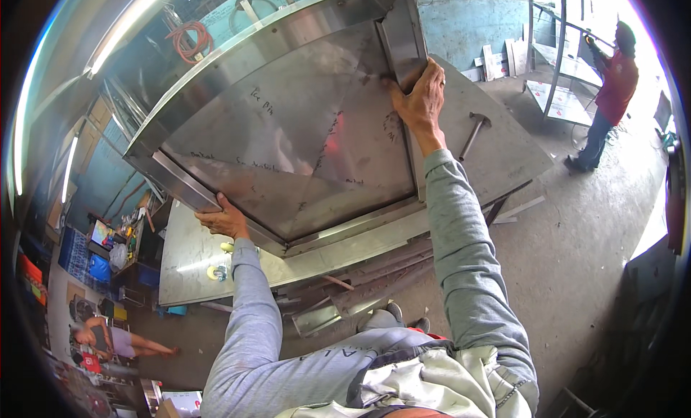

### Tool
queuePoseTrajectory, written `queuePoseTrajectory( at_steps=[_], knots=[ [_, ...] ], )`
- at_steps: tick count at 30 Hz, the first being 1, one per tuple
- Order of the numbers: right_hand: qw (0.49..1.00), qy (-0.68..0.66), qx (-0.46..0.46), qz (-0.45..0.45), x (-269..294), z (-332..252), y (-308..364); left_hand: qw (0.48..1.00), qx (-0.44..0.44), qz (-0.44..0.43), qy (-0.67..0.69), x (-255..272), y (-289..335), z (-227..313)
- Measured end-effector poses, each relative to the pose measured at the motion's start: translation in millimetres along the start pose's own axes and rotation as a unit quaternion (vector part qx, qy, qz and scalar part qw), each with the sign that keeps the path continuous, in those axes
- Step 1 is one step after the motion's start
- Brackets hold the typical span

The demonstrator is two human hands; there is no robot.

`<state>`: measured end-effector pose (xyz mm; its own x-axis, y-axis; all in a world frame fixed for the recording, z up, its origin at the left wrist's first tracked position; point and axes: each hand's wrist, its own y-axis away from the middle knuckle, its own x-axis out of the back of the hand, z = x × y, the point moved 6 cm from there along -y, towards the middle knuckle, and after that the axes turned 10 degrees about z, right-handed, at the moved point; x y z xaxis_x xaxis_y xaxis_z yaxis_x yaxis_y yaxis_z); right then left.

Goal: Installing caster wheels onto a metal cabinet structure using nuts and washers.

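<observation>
A large stainless steel panel point(288, 141) with raised metal edges and dark handwriting on its face is tilted up toward me over the worktable point(497, 141). My left hand point(225, 218) grips its lower left edge, thumb on the near side and fingers partly hidden behind the metal. On the right edge, higher up, my right hand point(422, 101) is closed around the rim, with the thumb reaching over the inner face. To the right of the panel, a claw hammer point(473, 136) lies on the tabletop.
Beside the worktable at right, a person in a red shirt point(617, 87) stands by a metal frame point(558, 58). Another person point(101, 339) sits at lower left. Metal strips point(374, 292) lie beneath the table. A coiled orange hose point(189, 42) hangs behind the panel.
</observation>
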<state>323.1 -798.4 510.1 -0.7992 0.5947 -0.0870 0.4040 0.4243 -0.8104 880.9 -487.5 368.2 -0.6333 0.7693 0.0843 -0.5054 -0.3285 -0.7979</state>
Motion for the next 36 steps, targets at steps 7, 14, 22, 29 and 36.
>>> queuePoseTrajectory(
  at_steps=[7, 14, 22, 29, 36],
  knots=[
    [1.000, 0.002, 0.007, 0.014, 0.3, 3.9, 0.9, 1.000, -0.010, 0.007, 0.006, -2.9, 1.6, 0.4],
    [1.000, -0.001, 0.013, 0.012, -1.8, 4.8, 1.3, 1.000, -0.003, -0.019, 0.008, -5.3, 1.5, -2.7],
    [1.000, 0.010, 0.011, 0.018, 0.1, 5.1, 3.2, 1.000, 0.008, -0.026, 0.008, -2.4, 3.8, 0.2],
    [0.999, 0.005, -0.031, -0.005, 2.2, 0.7, 5.3, 0.999, -0.003, -0.009, 0.034, -3.1, 3.4, -7.0],
    [0.999, 0.028, -0.028, -0.017, -7.2, 6.7, 7.8, 0.998, 0.002, -0.019, 0.058, -0.7, 1.4, -2.8]
  ],
)
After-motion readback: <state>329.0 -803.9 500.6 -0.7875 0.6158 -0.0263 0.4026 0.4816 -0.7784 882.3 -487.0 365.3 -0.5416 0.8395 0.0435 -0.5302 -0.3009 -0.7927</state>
